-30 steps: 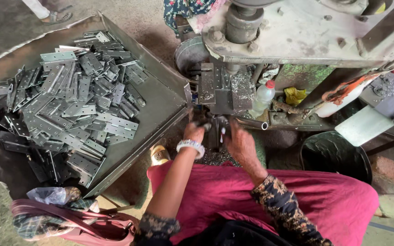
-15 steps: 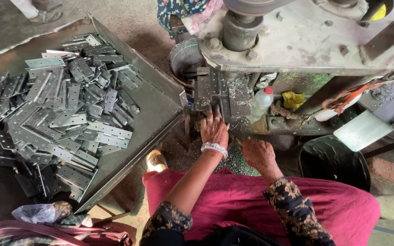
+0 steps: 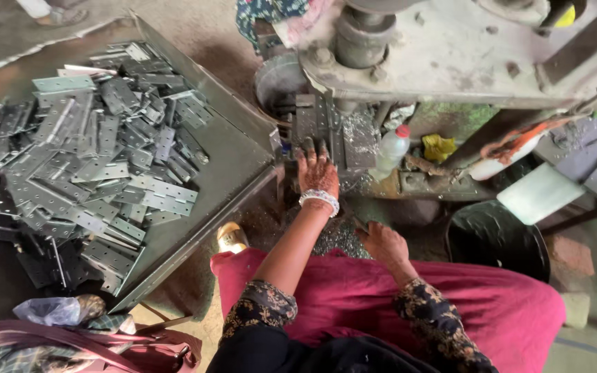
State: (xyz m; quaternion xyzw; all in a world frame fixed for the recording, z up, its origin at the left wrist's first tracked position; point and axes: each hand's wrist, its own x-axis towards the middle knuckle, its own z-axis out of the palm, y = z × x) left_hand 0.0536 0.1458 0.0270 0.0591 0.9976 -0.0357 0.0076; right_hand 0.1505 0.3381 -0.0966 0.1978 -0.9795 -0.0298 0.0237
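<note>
Left hand (image 3: 318, 173) is up at the far side, fingers spread flat and pressed on the dark metal bed of the press machine (image 3: 450, 48), right under its grey head. No grip there, just an open palm, soiled dark, with a white beaded bracelet (image 3: 319, 200) at the wrist. Right hand (image 3: 381, 243) sits nearer, low over the lap, fingers curled loosely inward; whether they pinch anything I cannot tell, the fingertips are turned away. Between the two hands lies a heap of fine metal shavings (image 3: 336, 238) on the floor.

Over on the left, the big slanted metal tray (image 3: 236, 155) carries a heap of grey hinge plates (image 3: 84, 159), punched with holes, piled every which way, well apart from both hands. Just right of the left hand stands a small plastic bottle (image 3: 391, 148) with a red cap, and a yellow rag (image 3: 439, 147) beside it. A black bucket (image 3: 495, 238) sits to the right, near the magenta skirt (image 3: 492, 304). At the near left corner, a pink handbag (image 3: 91, 345).
</note>
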